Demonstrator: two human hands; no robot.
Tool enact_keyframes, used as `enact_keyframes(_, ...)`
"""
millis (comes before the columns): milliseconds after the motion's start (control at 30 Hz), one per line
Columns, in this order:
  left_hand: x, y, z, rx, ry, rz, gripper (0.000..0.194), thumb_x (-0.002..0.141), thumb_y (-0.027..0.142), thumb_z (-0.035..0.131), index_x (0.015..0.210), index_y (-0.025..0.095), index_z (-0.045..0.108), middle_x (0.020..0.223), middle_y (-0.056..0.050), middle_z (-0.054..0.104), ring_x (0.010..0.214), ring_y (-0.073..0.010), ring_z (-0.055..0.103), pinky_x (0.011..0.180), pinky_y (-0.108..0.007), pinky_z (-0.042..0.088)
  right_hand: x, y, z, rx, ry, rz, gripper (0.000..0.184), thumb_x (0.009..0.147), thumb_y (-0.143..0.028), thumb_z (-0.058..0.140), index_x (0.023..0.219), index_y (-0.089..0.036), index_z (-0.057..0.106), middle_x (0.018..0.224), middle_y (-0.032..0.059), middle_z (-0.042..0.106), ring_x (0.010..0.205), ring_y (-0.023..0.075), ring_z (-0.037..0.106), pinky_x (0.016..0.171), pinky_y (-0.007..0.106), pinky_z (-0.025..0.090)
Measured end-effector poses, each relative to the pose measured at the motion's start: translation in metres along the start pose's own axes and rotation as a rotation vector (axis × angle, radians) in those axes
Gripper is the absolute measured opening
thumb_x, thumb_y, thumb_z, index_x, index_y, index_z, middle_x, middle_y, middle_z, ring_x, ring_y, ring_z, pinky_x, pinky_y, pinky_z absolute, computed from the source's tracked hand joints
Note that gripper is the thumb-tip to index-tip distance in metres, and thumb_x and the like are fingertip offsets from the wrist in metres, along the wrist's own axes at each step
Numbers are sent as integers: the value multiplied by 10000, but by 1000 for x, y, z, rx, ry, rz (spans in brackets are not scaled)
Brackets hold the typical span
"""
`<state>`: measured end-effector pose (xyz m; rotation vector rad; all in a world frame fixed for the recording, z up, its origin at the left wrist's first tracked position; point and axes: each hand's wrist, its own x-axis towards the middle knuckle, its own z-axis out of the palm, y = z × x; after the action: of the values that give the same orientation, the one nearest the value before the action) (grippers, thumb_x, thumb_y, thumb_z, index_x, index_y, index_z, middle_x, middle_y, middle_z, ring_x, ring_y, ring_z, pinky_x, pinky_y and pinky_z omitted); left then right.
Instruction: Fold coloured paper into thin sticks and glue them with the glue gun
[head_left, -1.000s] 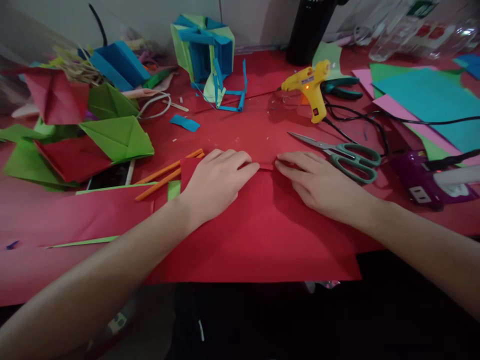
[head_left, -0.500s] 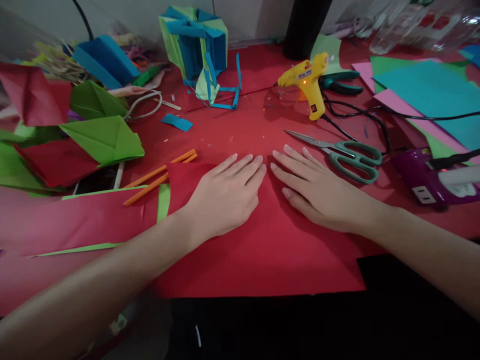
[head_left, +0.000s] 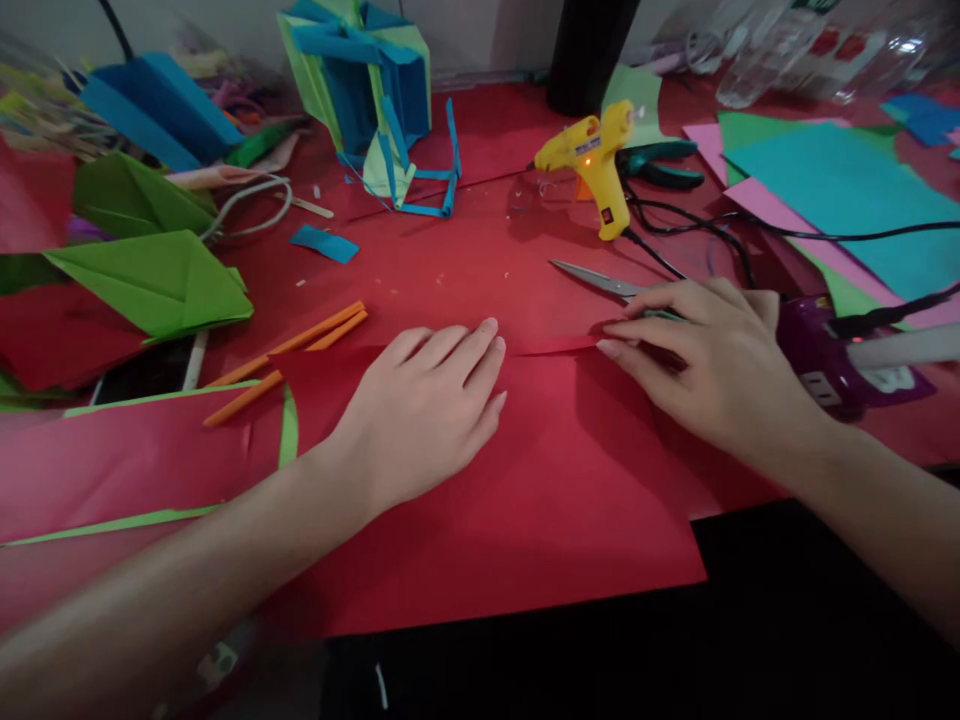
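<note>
A sheet of red paper [head_left: 540, 510] lies before me, its near edge hanging over the table's front edge. My left hand [head_left: 427, 415] rests flat on it, fingers stretched out and close to the far edge. At the right part of that far edge, my right hand [head_left: 709, 360] pinches the paper between thumb and fingers, and a narrow strip there looks slightly raised. Just behind the right hand are scissors [head_left: 592, 278]; their blades show, while most of the green handles are hidden. Two orange sticks [head_left: 300, 345] lie left of my left hand, partly by the paper's corner.
A yellow glue gun [head_left: 592, 165] stands at the back with its cable trailing right. Beyond my right hand is a purple glue gun [head_left: 817, 350]. Folded green paper [head_left: 161, 280] lies left, a blue-green paper lantern [head_left: 367, 85] behind, coloured sheets [head_left: 840, 190] right.
Both hands lay flat near each other half a second ago. My right hand has since moved right and closed on the paper's far edge. The view has shifted slightly right.
</note>
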<state>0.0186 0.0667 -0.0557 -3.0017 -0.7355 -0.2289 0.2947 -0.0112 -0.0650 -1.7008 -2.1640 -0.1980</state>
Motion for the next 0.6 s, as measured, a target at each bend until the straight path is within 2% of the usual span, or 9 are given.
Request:
enact_keyframes(100,-1,1,-3,47,-8,7,435,970,301,487,1369,182,612,1436,-135,586,1173,-331,619,928,-474,506,5,-6,-3,14,1,65,223,944,-453,590,1027,-298,729,983,106,686,963,355,624,808,578,463)
enact_keyframes(233,-2,0,-4,59,-6,28,411,975,319,472,1312,163,647,1369,-137,629,1127,-331,628,877,-470,506,14,-16,-11,196,-118,233,210,885,-467,658,901,-259,672,855,70,682,856,306,646,748,502,494)
enact_keyframes(333,-5,1,-6,37,8,18,392,975,345,475,1276,182,667,1299,-126,665,1087,-322,645,861,-468,507,21,-22,-17,505,-193,363,214,873,-460,676,962,-266,661,828,40,697,763,249,658,651,402,519)
enact_keyframes(467,-24,0,-21,-107,-15,-36,397,973,422,492,1290,255,661,1267,-89,688,1080,-309,661,898,-479,524,31,-26,-20,775,-209,507,290,863,-478,691,1072,-278,665,849,17,726,744,227,681,620,362,545)
enact_keyframes(533,-36,-6,-32,-234,-60,-36,423,952,502,523,1303,305,656,1271,-67,692,1103,-301,663,916,-470,541,38,-28,-19,835,-235,520,303,851,-471,708,1071,-266,670,862,16,738,756,223,691,639,357,561)
enact_keyframes(600,-44,-17,-44,-360,-116,-63,423,917,559,574,1279,360,667,1254,-34,704,1093,-283,675,879,-423,566,44,-30,-17,901,-300,469,279,849,-447,715,1051,-259,674,891,19,748,780,214,700,659,344,571)
